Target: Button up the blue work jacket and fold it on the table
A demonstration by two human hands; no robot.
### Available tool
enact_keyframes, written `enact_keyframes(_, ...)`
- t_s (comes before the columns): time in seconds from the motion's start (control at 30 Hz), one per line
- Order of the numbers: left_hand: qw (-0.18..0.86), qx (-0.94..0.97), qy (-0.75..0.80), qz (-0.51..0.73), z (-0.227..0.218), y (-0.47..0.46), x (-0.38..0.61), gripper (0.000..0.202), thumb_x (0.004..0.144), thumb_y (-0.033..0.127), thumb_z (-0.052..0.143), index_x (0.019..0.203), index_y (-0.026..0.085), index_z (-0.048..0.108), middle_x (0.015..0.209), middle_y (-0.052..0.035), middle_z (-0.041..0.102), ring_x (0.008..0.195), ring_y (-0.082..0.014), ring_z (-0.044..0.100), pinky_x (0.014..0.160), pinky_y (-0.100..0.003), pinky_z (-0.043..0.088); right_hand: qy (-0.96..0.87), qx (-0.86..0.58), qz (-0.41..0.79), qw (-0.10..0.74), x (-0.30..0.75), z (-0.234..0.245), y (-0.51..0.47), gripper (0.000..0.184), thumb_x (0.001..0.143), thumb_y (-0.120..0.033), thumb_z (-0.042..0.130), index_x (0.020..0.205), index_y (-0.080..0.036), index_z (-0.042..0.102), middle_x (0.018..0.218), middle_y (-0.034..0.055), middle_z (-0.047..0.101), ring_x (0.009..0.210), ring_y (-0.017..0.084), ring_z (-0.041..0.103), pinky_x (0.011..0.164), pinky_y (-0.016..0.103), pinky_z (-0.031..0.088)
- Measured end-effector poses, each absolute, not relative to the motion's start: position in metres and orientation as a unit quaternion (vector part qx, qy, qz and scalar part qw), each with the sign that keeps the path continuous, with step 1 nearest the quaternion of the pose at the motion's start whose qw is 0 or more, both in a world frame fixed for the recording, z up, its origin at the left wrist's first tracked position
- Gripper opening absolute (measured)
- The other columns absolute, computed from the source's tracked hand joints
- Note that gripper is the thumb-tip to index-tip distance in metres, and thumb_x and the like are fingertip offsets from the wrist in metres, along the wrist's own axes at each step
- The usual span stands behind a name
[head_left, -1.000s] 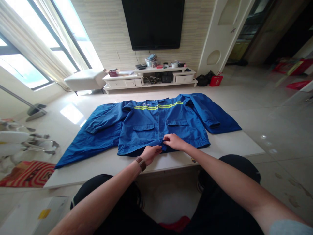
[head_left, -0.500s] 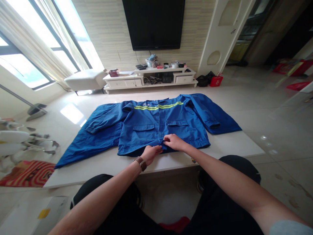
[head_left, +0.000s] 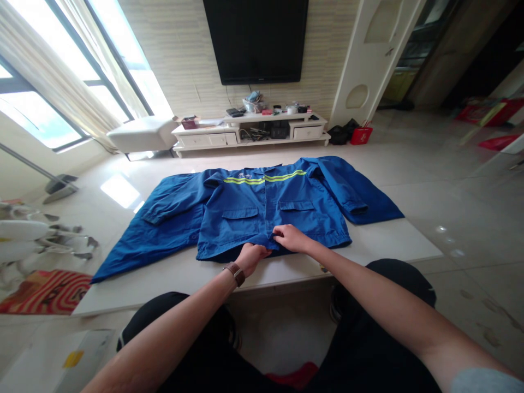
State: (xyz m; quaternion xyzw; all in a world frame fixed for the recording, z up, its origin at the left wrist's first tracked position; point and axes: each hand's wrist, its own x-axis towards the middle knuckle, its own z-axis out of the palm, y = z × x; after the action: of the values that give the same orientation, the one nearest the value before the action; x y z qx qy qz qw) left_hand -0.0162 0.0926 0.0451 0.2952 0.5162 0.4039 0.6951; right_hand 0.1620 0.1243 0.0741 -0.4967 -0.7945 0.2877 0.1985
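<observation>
A blue work jacket (head_left: 262, 210) with yellow reflective stripes lies spread flat, front up, on a white table (head_left: 172, 284), sleeves out to both sides. My left hand (head_left: 251, 256), with a brown watch on the wrist, pinches the jacket's bottom hem at the front opening. My right hand (head_left: 290, 238) is closed on the same hem just to the right, its fingers meeting those of the left hand at the placket.
A white TV cabinet (head_left: 249, 131) with clutter stands under a wall-mounted black television (head_left: 257, 38). A white bench (head_left: 139, 134) sits by the window. A red patterned rug (head_left: 45, 289) and a white object lie on the floor at left. My black-trousered knees are below the table.
</observation>
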Motion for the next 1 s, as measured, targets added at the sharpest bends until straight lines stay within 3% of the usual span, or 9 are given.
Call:
enact_keyframes(0.13, 0.698, 0.319, 0.504, 0.397, 0.044, 0.092, -0.016, 0.016, 0.060, 0.006, 0.077, 0.076, 0.011, 0.077, 0.085, -0.0099, 0.077, 0.082, -0.0170, 0.070, 0.086, -0.029, 0.055, -0.798, -0.493, 0.288, 0.193, 0.162, 0.076, 0.123, 0.014, 0.086, -0.016, 0.058, 0.074, -0.017, 0.064, 0.069, 0.0003, 0.063, 0.065, 0.013, 0.050, 0.062, 0.024, 0.030)
enact_keyframes(0.37, 0.668, 0.342, 0.535, 0.389, 0.043, 0.095, -0.017, 0.007, 0.064, 0.012, 0.080, 0.070, 0.010, 0.075, 0.076, -0.0088, 0.075, 0.069, -0.0125, 0.066, 0.071, -0.024, 0.050, -0.797, -0.490, 0.295, 0.196, 0.162, 0.075, 0.124, 0.013, 0.086, -0.017, 0.058, 0.074, -0.017, 0.065, 0.068, -0.0003, 0.062, 0.064, 0.012, 0.049, 0.062, 0.025, 0.031)
enact_keyframes(0.57, 0.684, 0.317, 0.543, 0.370, 0.054, 0.093, -0.016, 0.013, 0.069, 0.021, 0.080, 0.072, 0.009, 0.075, 0.082, -0.0125, 0.076, 0.078, -0.0159, 0.070, 0.073, -0.024, 0.050, -0.803, -0.482, 0.292, 0.194, 0.162, 0.076, 0.123, 0.008, 0.082, -0.015, 0.060, 0.079, -0.016, 0.068, 0.073, 0.0005, 0.065, 0.067, 0.012, 0.051, 0.063, 0.024, 0.032)
enact_keyframes(0.73, 0.698, 0.297, 0.521, 0.392, 0.058, 0.091, -0.016, 0.020, 0.072, 0.027, 0.081, 0.080, 0.010, 0.076, 0.085, -0.0096, 0.076, 0.078, -0.0161, 0.071, 0.071, -0.024, 0.050, -0.807, -0.482, 0.282, 0.195, 0.162, 0.078, 0.122, 0.010, 0.082, -0.014, 0.061, 0.075, -0.016, 0.068, 0.070, 0.0003, 0.065, 0.066, 0.012, 0.051, 0.062, 0.024, 0.033)
enact_keyframes(1.0, 0.688, 0.293, 0.525, 0.406, 0.053, 0.094, -0.016, 0.014, 0.074, 0.013, 0.080, 0.066, 0.007, 0.071, 0.076, -0.0104, 0.074, 0.072, -0.0139, 0.069, 0.082, -0.027, 0.055, -0.782, -0.489, 0.299, 0.247, 0.161, 0.077, 0.121, 0.007, 0.079, -0.014, 0.066, 0.079, -0.017, 0.072, 0.070, -0.0002, 0.068, 0.066, 0.012, 0.057, 0.064, 0.022, 0.037)
